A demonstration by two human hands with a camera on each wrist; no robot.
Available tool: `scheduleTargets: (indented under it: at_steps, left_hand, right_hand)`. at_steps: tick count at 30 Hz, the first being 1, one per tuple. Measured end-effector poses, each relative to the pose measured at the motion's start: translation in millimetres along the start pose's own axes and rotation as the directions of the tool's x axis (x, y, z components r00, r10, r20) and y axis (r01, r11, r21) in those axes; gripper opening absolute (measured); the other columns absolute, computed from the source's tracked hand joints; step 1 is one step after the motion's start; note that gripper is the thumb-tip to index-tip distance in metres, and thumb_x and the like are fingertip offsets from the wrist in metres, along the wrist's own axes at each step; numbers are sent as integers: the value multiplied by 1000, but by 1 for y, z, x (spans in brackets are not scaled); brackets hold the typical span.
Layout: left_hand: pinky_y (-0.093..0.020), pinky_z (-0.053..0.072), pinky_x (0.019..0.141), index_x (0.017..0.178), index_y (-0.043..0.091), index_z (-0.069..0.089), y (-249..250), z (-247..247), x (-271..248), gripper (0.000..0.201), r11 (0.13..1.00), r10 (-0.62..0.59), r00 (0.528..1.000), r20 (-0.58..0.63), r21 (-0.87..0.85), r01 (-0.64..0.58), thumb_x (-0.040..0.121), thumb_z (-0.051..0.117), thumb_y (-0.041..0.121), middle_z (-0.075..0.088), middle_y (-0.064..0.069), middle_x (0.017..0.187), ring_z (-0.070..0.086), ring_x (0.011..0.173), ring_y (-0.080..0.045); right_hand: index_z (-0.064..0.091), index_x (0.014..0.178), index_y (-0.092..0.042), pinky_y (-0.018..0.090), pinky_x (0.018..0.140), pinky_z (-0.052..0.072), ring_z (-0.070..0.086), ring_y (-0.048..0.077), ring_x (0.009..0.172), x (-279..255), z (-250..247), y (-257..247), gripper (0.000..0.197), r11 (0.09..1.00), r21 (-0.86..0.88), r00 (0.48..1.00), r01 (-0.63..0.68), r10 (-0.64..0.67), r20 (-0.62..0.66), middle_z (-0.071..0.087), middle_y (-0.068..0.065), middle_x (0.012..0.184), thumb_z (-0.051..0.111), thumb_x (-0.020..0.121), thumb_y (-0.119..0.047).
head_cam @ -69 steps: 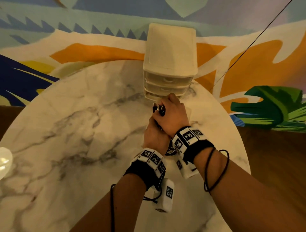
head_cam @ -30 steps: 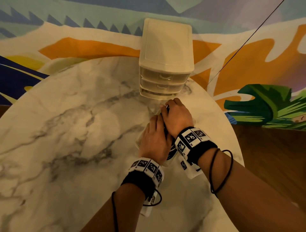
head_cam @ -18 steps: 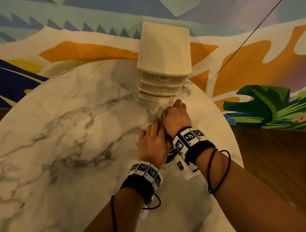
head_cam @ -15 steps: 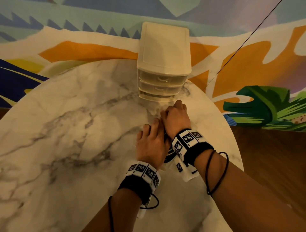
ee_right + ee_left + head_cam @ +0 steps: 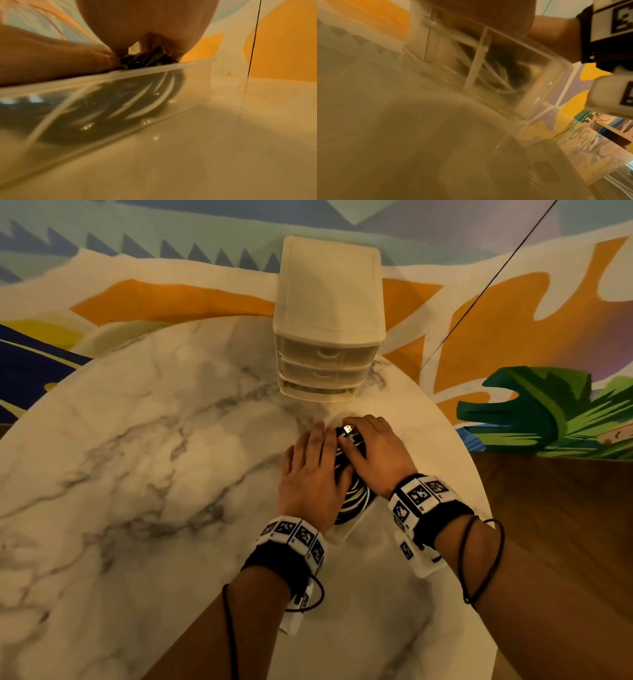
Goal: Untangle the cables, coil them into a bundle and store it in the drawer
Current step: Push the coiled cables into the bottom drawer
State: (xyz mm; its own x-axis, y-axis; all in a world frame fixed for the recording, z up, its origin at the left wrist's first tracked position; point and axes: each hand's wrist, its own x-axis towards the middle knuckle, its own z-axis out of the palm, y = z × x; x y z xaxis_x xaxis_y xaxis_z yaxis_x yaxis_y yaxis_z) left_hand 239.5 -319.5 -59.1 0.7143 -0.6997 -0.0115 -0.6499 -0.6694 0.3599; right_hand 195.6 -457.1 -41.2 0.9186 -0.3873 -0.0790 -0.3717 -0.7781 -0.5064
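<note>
A coiled bundle of black and white cables (image 5: 356, 494) lies in a clear plastic drawer (image 5: 342, 537) that stands on the marble table, pulled out of the cream drawer unit (image 5: 329, 313). My left hand (image 5: 315, 470) lies flat on the bundle's left side with straight fingers. My right hand (image 5: 376, 453) covers the far right part, thumb and fingers bent around the cables, and a metal plug (image 5: 348, 429) pokes out between them. The right wrist view shows cables (image 5: 147, 58) under the palm and more coils through the drawer wall (image 5: 120, 101). Coils (image 5: 488, 75) also show in the left wrist view.
The drawer unit stands at the table's far edge, its two upper drawers shut and the bottom slot (image 5: 318, 393) without a drawer. The round marble table (image 5: 137, 474) ends close to my right arm. A painted wall rises behind, crossed by a thin black line (image 5: 479, 285).
The right hand brought the bundle down from in front of the unit into the drawer. The left hand flattened on top. Both hands slid slightly toward me, uncovering the plug.
</note>
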Motion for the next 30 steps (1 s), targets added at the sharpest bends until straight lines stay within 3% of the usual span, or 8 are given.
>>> scheduleTargets:
  at_steps: [7,10,13,15,18,22,26,30]
  left_hand:
    - [-41,32,108,136,18,39,-4,-1,0,56,999,30,999,-12,-42,-30,91,38,51,42,-4,143,34,134,-25]
    - [-39,31,108,135,16,40,-3,0,0,56,998,12,1000,-17,-60,-13,90,38,49,45,-3,140,35,133,-22]
    - [-39,33,106,134,16,43,-3,-1,1,55,998,2,1000,-30,-68,-4,89,37,48,48,-3,138,38,131,-22]
    - [-39,34,104,135,16,43,-3,-1,1,57,998,4,999,-37,-65,-6,89,37,48,48,-3,137,39,130,-23]
    - [-37,34,104,136,17,41,-2,-2,0,57,997,15,1000,-25,-80,-17,89,38,49,46,-2,139,40,130,-22]
    - [-37,38,100,130,17,47,-5,-3,-1,53,992,44,998,-42,-116,-49,89,37,50,48,-2,136,44,126,-22]
    - [-37,38,101,138,17,40,-4,-4,-2,57,990,68,998,-17,-120,-70,90,35,47,42,-4,143,42,128,-23]
    - [-39,44,97,132,19,45,-6,-2,-4,48,978,83,995,-47,-186,-90,89,50,38,48,-1,137,45,124,-21]
  right_hand:
    - [58,87,-12,31,74,41,50,20,92,7,-4,7,36,995,-96,1000,-1,1,0,59,4,88,51,88,-48]
    - [62,95,-11,31,82,42,50,21,96,1,0,6,46,995,-84,998,56,-55,15,60,4,96,39,90,-51]
    - [56,120,-14,29,94,39,50,22,111,-4,-1,6,43,998,-27,995,63,-61,85,59,5,119,41,96,-46]
    - [54,124,-16,29,94,39,51,21,112,-3,-4,6,42,996,-45,991,77,-72,116,58,4,121,43,96,-45]
    - [57,119,-16,31,88,42,55,23,105,-1,-7,4,42,991,-119,991,68,-53,122,61,5,114,42,95,-47]
    - [60,93,-13,31,72,41,54,23,92,-1,-10,2,45,974,-225,992,9,20,125,58,4,93,39,91,-53]
    - [62,93,-11,33,76,42,50,22,99,-2,-10,-1,45,974,-227,987,-16,51,150,54,5,97,40,90,-50]
    - [64,83,-12,35,75,42,46,22,95,3,-10,-8,49,975,-223,983,-13,53,176,49,5,94,36,86,-52]
